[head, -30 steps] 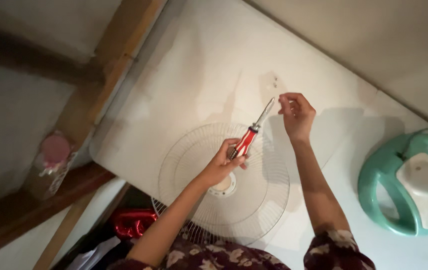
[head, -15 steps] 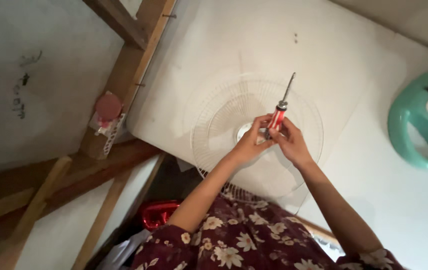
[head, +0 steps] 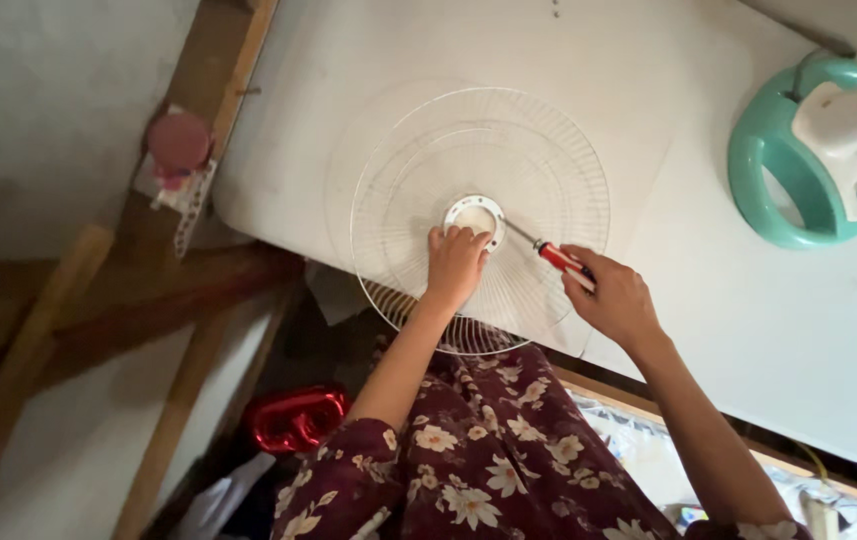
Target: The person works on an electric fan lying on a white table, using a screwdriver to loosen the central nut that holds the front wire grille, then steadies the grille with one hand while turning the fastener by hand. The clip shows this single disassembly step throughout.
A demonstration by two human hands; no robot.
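A round white wire fan grille (head: 508, 150) lies flat on the white table (head: 728, 330), overhanging its near edge. My left hand (head: 453, 265) rests on the grille, fingers at the white centre ring (head: 475, 215). My right hand (head: 613, 295) grips a red-handled screwdriver (head: 553, 255), its metal tip pointing left and touching the centre ring's right side.
A teal and white fan base (head: 818, 140) with a button panel stands at the table's far right. A wooden beam (head: 198, 90) carries a small pink-capped object (head: 178, 145) on the left. Below, a shiny red object (head: 298, 418) lies on the floor.
The screwdriver, held upright by both hands above the grille, has come down. My right hand now holds it alone, tip at the centre ring. My left hand has dropped onto the grille.
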